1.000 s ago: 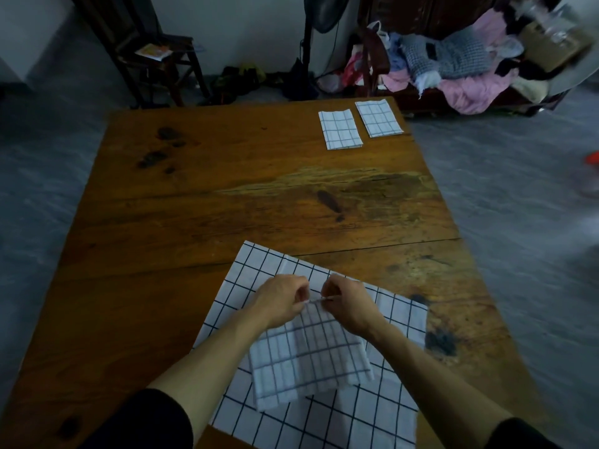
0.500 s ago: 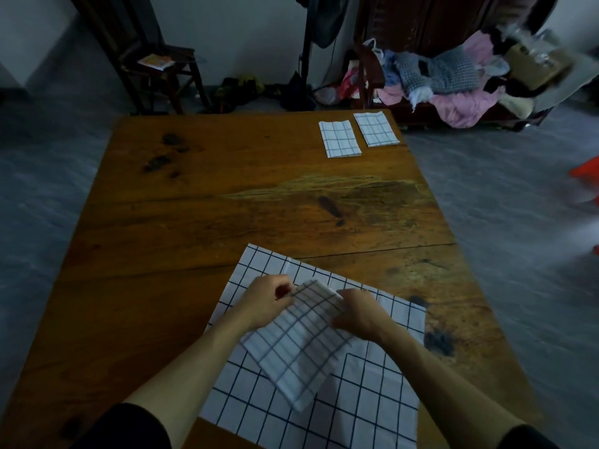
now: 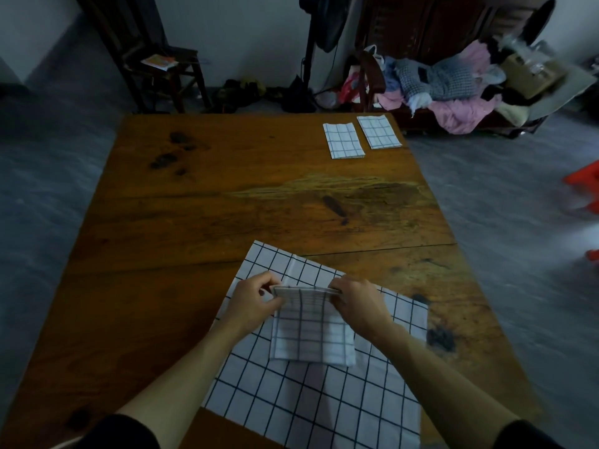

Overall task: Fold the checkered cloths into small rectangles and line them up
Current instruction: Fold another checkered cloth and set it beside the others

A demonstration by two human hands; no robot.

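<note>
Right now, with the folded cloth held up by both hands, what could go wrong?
The folded cloth is pinched only along its top edge by the left hand and right hand, so its layers may slip open. It hangs over the flat cloth and could drag that askew.

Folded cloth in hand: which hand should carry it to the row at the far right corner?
Probably right: the right hand already pinches the folded cloth, and both finished cloths lie on its side.

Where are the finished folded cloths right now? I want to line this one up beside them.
In the head view, the two folded cloths lie side by side at the table's far right corner, well beyond both hands.
</note>
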